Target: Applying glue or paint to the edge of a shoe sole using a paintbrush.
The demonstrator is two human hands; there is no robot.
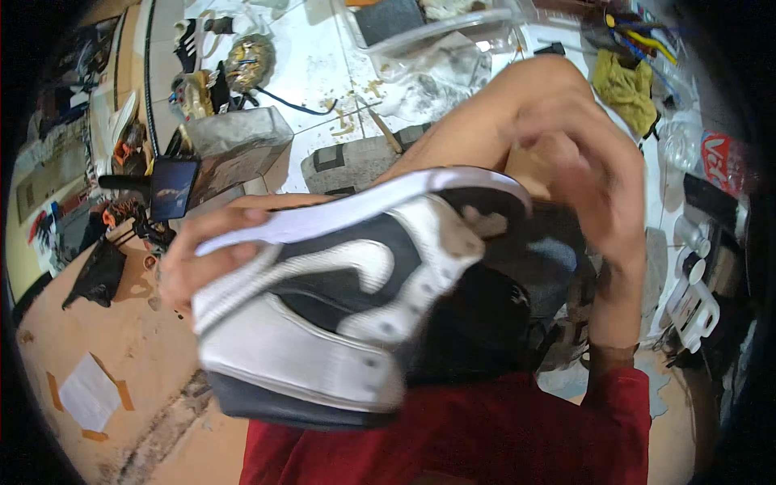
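Note:
A white and black sneaker (323, 283), without laces, is held in front of my red shirt. My left hand (210, 259) grips it at the heel, with fingers over the edge of its pale sole. The shoe is tilted, its sole turned away from me and its toe pointing right. My right hand (586, 162) is raised beyond the toe, apart from the shoe, in front of my bent knee (541, 81). Motion smears its fingers, which look curled; whether they hold anything is unclear.
At the left, a phone (174, 187) stands by a plastic-wrapped box (238, 141). A thin wooden-handled tool (385, 131) lies ahead near a grey mat (347, 162). On the right are a yellow-green cloth (624, 90), a red-labelled bottle (683, 153) and a white jug (695, 315).

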